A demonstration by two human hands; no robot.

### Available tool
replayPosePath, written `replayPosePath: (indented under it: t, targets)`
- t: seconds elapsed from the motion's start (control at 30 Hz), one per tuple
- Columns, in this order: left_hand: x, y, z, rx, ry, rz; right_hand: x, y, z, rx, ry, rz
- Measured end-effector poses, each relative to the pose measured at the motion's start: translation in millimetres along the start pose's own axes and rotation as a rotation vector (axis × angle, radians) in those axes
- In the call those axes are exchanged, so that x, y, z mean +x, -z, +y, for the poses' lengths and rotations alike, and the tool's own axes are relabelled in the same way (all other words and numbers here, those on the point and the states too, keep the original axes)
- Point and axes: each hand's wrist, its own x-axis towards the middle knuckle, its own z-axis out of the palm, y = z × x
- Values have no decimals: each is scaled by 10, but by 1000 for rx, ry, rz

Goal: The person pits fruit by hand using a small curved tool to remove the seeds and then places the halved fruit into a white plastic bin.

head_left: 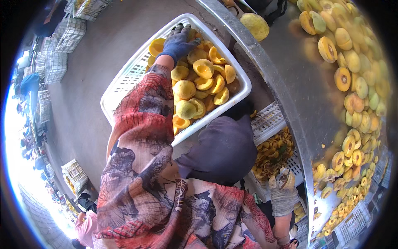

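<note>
My left hand (178, 41), in a dark blue glove, reaches into a white plastic crate (124, 79) full of yellow peach halves (203, 83). It lies palm down on the fruit near the crate's far corner, with its fingers spread. My right hand (284, 195), in a worn grey glove, is low on the right beside the metal table's edge (304, 166). Its fingers are closed around a small peach half (286, 178) with a dark hollow. Both forearms wear red and grey patterned sleeves.
The metal table (290, 70) holds many peach halves (352, 74) along its right side. A second white crate (269, 122) with darker fruit scraps stands below its edge. A whole peach (255, 25) lies at the top. Empty crates (62, 41) are stacked far left. A person in pink (85, 226) stands at the lower left.
</note>
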Motion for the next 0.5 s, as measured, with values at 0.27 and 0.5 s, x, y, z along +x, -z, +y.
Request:
replayPosePath:
  t: [0.27, 0.5]
  targets:
    - [-300, 26, -593, 71, 354, 178, 99, -122, -75, 40, -95, 7]
    - [-127, -247, -160, 239, -190, 82, 44, -218, 247, 290, -198, -114]
